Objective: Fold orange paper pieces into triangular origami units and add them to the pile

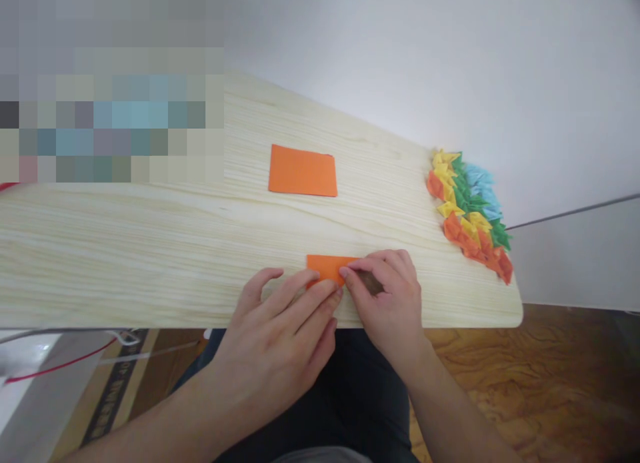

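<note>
A folded piece of orange paper (pixel 325 266) lies near the front edge of the table, partly covered by both hands. My left hand (pixel 285 323) rests over its lower left part, fingers stretched out and pressing on the paper. With thumb and forefinger, my right hand (pixel 387 290) pinches the right end of the same paper. Farther back on the table lies a flat orange paper rectangle (pixel 303 172), touched by neither hand.
Folded paper pieces in orange, yellow (pixel 470 226), green and light blue sit in rows at the table's (pixel 150 256) right end. A white wall (pixel 400 63) runs behind. Cables (pixel 60 370) hang below the left front edge. The upper left is pixelated.
</note>
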Demonstrator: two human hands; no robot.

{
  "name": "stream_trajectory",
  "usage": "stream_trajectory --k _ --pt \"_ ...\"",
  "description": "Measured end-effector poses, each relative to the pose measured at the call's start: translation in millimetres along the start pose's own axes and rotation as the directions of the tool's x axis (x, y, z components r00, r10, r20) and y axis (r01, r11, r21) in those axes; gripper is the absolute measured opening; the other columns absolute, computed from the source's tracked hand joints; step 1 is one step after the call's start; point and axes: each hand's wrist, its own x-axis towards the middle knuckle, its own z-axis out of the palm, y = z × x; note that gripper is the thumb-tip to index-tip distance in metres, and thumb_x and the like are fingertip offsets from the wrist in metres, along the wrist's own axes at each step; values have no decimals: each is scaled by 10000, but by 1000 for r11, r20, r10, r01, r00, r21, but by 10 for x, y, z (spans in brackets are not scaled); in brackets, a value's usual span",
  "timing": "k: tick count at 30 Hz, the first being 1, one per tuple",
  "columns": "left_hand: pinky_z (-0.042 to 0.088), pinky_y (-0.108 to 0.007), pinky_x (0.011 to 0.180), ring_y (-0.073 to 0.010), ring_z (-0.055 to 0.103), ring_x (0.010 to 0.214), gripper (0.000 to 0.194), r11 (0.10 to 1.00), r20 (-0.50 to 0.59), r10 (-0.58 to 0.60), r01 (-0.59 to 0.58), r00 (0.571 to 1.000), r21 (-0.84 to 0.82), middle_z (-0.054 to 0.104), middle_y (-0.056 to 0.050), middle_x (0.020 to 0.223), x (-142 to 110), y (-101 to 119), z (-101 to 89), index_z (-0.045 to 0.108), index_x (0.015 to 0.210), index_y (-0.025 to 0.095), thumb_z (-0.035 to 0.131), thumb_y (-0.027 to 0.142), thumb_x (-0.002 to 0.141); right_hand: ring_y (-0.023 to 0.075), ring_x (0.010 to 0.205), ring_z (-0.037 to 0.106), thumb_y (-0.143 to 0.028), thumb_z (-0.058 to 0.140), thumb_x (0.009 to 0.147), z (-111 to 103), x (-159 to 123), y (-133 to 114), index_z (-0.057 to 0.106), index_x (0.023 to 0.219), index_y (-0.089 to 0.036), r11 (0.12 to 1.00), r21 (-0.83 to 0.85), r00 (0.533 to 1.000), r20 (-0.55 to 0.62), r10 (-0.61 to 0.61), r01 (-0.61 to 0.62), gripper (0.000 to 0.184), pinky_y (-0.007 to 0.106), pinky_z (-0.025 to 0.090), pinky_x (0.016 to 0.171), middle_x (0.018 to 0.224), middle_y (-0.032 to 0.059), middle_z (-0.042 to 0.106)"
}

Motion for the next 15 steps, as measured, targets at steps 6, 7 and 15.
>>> stream_trajectory --k 6,7,15 --pt "380 -546 1105 -283 645 1228 344 999 -20 -32 33 999 27 746 -41 1305 -17 76 -8 682 1307 238 649 283 968 236 991 618 -225 729 945 -29 -28 19 771 999 -270 998 57 1000 5 -15 15 82 433 494 890 986 33 732" --pt "382 -538 1099 -286 646 1224 345 999 -10 -37 37 999 28 749 -53 1296 -10 89 -18 680 1309 229 641 283 971 239 996 617 -227 741 933 -34 -33 14 763 990 -262 999 54 1000 -3 1 0 71 438 491 898 987 34 731" --pt "386 -523 1069 -288 668 1183 324 997 21 -74 74 997 15 760 -76 1254 21 138 -71 699 1282 220 641 288 971 247 968 595 -272 775 896 -9 -35 11 742 873 -253 998 15 997 -52 63 -62 44 440 461 906 931 31 699"
